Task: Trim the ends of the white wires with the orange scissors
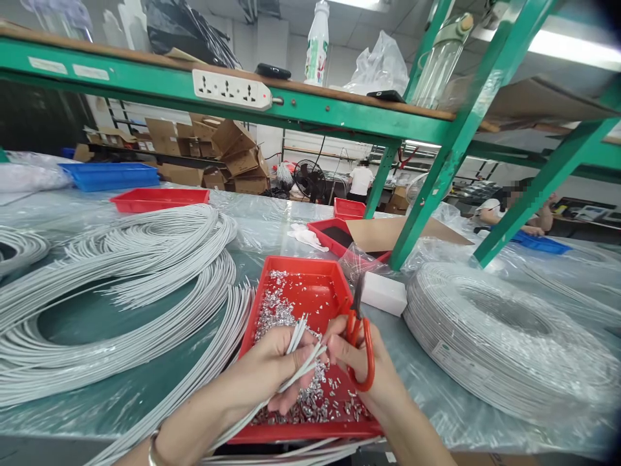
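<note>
A: What do the hands have?

B: A small bunch of white cables (310, 367), thin, round and smooth, held above the near red tray (317, 294). The ends fan out unevenly; they overlap too much for me to count.

A: And the grip?

B: The left hand (286, 362) is curled round the bunch, thumb pressed across it. The right hand (361, 356) is closed too, its thumb and fingertips drawn together at the cable tips, with one pair of scissors (372, 356) hooked in it.

A: Describe those.

B: Orange looped handles, dark metal blades pointing upward. I can't tell whether the blades are parted.

A: What's in the tray?

B: Shiny metal bits (276, 310), small and crumpled-looking, far too many to count, heaped mostly along the left side and near end of the shallow rectangular plastic.

A: Further out?

B: On the left, looped bundles of pale cable (194, 259) lie on a green surface under wrinkled clear film. On the right stand one plain white box (383, 293) and, just beside it, one thick ring-shaped coil (460, 349) in glossy wrap.

A: Other trays?

B: Three more red ones farther back, one with a cardboard sheet (412, 232) over it, and two blue.

A: Above?

B: A green metal shelf frame, carrying one white power strip (233, 89) with three outlets.
</note>
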Available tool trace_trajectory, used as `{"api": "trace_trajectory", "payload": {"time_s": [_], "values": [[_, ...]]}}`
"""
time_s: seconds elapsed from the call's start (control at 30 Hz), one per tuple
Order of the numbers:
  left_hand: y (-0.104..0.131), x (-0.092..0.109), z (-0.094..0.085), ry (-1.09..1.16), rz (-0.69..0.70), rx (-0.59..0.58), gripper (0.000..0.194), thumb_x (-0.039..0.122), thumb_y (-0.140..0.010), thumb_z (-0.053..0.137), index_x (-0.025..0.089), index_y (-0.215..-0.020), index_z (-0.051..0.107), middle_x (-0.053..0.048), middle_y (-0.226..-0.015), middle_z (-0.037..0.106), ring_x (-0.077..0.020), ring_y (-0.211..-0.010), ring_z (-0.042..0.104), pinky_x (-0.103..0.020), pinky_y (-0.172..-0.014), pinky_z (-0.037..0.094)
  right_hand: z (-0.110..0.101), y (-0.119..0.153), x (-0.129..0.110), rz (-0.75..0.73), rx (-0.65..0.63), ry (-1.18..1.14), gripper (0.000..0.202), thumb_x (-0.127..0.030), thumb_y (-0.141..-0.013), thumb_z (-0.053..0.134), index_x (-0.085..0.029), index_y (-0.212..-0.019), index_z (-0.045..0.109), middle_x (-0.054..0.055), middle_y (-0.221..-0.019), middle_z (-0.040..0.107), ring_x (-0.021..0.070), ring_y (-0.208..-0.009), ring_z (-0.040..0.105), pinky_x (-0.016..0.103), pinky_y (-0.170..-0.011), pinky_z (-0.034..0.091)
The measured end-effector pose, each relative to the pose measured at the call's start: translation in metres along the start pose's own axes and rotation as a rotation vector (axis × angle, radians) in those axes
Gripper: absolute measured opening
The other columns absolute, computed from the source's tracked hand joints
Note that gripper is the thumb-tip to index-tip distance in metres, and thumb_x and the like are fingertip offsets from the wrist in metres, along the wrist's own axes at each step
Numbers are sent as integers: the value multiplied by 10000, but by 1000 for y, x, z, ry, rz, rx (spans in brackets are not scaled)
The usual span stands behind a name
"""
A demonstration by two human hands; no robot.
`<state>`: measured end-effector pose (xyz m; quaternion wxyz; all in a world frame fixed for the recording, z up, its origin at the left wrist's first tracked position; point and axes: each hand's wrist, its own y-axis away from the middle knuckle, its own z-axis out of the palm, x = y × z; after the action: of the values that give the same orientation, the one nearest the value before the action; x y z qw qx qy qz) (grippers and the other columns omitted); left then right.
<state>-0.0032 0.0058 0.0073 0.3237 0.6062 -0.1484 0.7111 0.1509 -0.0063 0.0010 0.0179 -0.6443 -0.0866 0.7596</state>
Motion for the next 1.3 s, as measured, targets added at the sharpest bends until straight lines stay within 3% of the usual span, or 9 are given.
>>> {"api": "trace_trajectory", "payload": {"time_s": [0.13,0.33,0.5,0.67,0.73,0.87,1.0,1.17,1.3], "values": [[-1,-2,2,-16,26,103,337,477,-736,586,149,-754,510,46,-538,558,-38,-328,474,-116,-282,265,-16,-11,-8,-90,118,201,196,-325,-651,710,-167,-593,610,-36,-495,507,106,-472,378,223,-456,303],[3,-2,4,-22,176,193,291,404,-760,604,115,-755,566,15,-606,566,-72,-501,543,-162,-438,413,-43,-13,-1,-68,76,471,167,-257,-699,672,-147,-583,625,-14,-527,540,128,-497,440,221,-453,334],[9,-5,0,115,131,175,293,413,-787,574,142,-892,532,-1,-680,603,-124,-554,638,-167,-434,411,-53,-8,3,-54,-25,593,133,-216,-760,615,-151,-644,615,-27,-525,535,123,-491,430,226,-465,333],[10,-4,-2,173,117,108,235,371,-811,560,138,-802,527,-9,-733,605,-103,-513,640,-130,-372,376,-50,-10,8,-46,-29,663,222,-212,-733,638,-161,-533,556,-46,-477,459,110,-454,388,214,-424,324],[8,-3,-3,184,141,135,209,326,-780,611,125,-783,554,-6,-716,595,-95,-527,631,-123,-367,387,-47,-8,5,-43,-62,621,72,-211,-726,649,-163,-701,602,-18,-601,553,150,-567,505,238,-537,427],[6,-1,-5,171,154,195,196,290,-746,647,114,-710,568,35,-563,535,-53,-430,561,-105,-342,379,-41,8,-6,-6,-272,401,438,-234,-726,664,-192,-1116,469,77,-981,595,206,-852,565,324,-777,468],[6,1,-3,123,119,225,253,342,-725,653,132,-669,523,55,-529,530,-24,-305,494,-85,-255,280,-42,29,-10,45,-470,310,344,-304,-817,580,-203,-1128,475,92,-985,575,201,-882,554,343,-822,457],[7,1,2,34,78,260,255,352,-699,658,143,-729,515,71,-521,528,-22,-264,474,-81,-235,254,-34,39,-14,173,-426,260,342,-309,-810,594,-192,-1120,509,94,-983,590,209,-891,575,363,-845,452],[6,-1,4,3,102,273,250,349,-694,652,145,-734,515,86,-511,501,-24,-263,471,-85,-239,252,-27,39,-22,193,-505,199,339,-256,-807,602,-210,-1132,517,92,-1042,588,213,-962,564,368,-894,430]]}}
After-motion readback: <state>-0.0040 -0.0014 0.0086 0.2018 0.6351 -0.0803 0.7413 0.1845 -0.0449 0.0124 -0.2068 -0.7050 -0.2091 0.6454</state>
